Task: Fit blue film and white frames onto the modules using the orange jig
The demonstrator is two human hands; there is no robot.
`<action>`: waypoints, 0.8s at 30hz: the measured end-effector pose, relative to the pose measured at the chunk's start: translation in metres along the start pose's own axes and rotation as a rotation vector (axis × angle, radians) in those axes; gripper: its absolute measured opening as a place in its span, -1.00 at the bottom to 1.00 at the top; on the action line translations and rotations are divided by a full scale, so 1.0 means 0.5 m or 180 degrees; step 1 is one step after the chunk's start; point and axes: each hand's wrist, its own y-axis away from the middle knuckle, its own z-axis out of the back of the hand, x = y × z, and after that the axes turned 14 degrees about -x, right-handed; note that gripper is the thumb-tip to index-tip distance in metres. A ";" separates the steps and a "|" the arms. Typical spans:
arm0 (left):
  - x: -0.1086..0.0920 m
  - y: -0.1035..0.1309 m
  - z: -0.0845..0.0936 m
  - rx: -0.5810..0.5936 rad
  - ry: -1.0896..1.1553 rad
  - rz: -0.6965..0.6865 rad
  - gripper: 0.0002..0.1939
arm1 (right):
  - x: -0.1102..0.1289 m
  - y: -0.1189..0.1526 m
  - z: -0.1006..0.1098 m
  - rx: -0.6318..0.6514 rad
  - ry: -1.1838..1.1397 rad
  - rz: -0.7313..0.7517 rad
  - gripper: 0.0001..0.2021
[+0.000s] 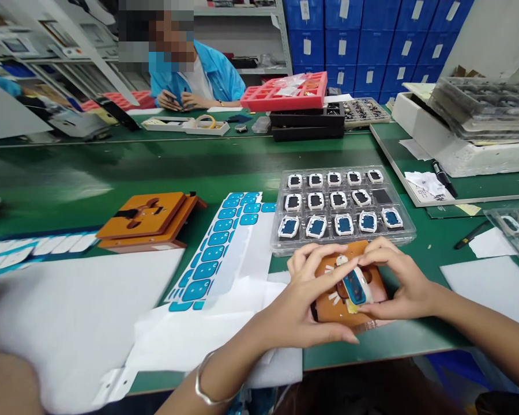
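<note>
My right hand [400, 282] pinches a small white watch-like case [364, 283] with a blue film [354, 287] on its face. The case is tilted on its side above an orange fixture block [331, 314] at the table's front edge. My left hand [307, 294] wraps round the left side of that block, thumb along the front. Its index finger reaches across to the top of the case. A bit of yellow tape [352, 306] shows below the case. Just behind the hands is a clear plastic tray [346, 235] of similar white cases, the front row with blue faces.
Left of the hands lie a sheet of blue stickers [214, 253] and white foam sheeting [82, 311]. A second orange fixture [145, 219] stands farther back. At right are a black pen [471, 235] and a white foam box [441, 144]. A person in blue [220, 72] sits opposite.
</note>
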 end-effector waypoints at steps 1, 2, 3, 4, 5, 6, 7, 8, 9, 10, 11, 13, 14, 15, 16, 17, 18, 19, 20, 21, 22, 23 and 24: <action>0.000 0.001 -0.002 0.0041 -0.0043 -0.0020 -0.12 | 0.000 0.002 -0.001 0.0015 -0.0227 -0.0168 -0.47; 0.000 0.001 -0.003 0.0048 -0.0079 -0.0040 -0.11 | 0.000 0.005 -0.002 0.0047 -0.0478 -0.0357 -0.47; 0.001 0.002 -0.005 0.0025 -0.0108 -0.0062 -0.11 | 0.000 0.007 -0.002 0.0085 -0.0743 -0.0554 -0.47; 0.001 0.002 -0.006 -0.0005 -0.0135 -0.0083 -0.12 | -0.001 0.009 -0.002 0.0121 -0.0998 -0.0757 -0.47; 0.002 0.003 -0.007 -0.0038 -0.0153 -0.0112 -0.13 | -0.002 0.012 -0.001 0.0160 -0.1231 -0.0955 -0.46; 0.002 0.004 -0.008 -0.0072 -0.0160 -0.0150 -0.14 | -0.004 0.014 0.001 0.0202 -0.1442 -0.1140 -0.46; 0.001 0.005 -0.009 -0.0101 -0.0163 -0.0192 -0.16 | -0.005 0.015 0.002 0.0238 -0.1631 -0.1310 -0.46; 0.000 0.006 -0.010 -0.0123 -0.0168 -0.0231 -0.17 | -0.007 0.015 0.004 0.0279 -0.1795 -0.1469 -0.47; -0.001 0.006 -0.009 -0.0145 -0.0173 -0.0267 -0.19 | -0.009 0.015 0.005 0.0324 -0.1939 -0.1626 -0.48; -0.002 0.006 -0.007 -0.0163 -0.0183 -0.0307 -0.20 | -0.010 0.014 0.007 0.0362 -0.2076 -0.1778 -0.49; -0.001 0.006 -0.003 -0.0187 -0.0208 -0.0352 -0.22 | -0.011 0.013 0.008 0.0389 -0.2210 -0.1913 -0.49; 0.008 0.003 0.015 -0.0367 -0.0364 -0.0384 -0.32 | -0.012 0.009 0.009 0.0377 -0.2462 -0.2134 -0.49; 0.016 0.001 0.028 -0.0562 -0.0514 -0.0329 -0.41 | -0.013 0.008 0.010 0.0337 -0.2566 -0.2222 -0.49; 0.027 -0.002 0.043 -0.0817 -0.0730 -0.0183 -0.50 | -0.015 0.007 0.011 0.0280 -0.2639 -0.2302 -0.48; 0.041 -0.004 0.059 -0.1118 -0.1009 0.0070 -0.58 | -0.017 0.007 0.013 0.0233 -0.2667 -0.2370 -0.47; 0.056 -0.007 0.075 -0.1394 -0.1342 0.0446 -0.61 | -0.019 0.007 0.014 0.0205 -0.2649 -0.2426 -0.46; 0.071 -0.009 0.089 -0.1593 -0.1710 0.0912 -0.59 | -0.022 0.007 0.016 0.0192 -0.2598 -0.2459 -0.45; 0.085 -0.011 0.101 -0.1657 -0.2068 0.1422 -0.55 | -0.024 0.007 0.019 0.0207 -0.2520 -0.2455 -0.45; 0.097 -0.012 0.109 -0.1602 -0.2399 0.1927 -0.48 | -0.027 0.007 0.021 0.0248 -0.2428 -0.2414 -0.45; 0.107 -0.013 0.114 -0.1450 -0.2676 0.2373 -0.40 | -0.030 0.007 0.022 0.0301 -0.2339 -0.2347 -0.46; 0.114 -0.014 0.116 -0.1226 -0.2887 0.2725 -0.33 | -0.031 0.007 0.024 0.0336 -0.2268 -0.2281 -0.46; 0.119 -0.016 0.116 -0.0982 -0.3034 0.2971 -0.27 | -0.032 0.006 0.025 0.0339 -0.2233 -0.2240 -0.46; 0.122 -0.017 0.114 -0.0748 -0.3129 0.3128 -0.21 | -0.032 0.005 0.025 0.0314 -0.2241 -0.2229 -0.46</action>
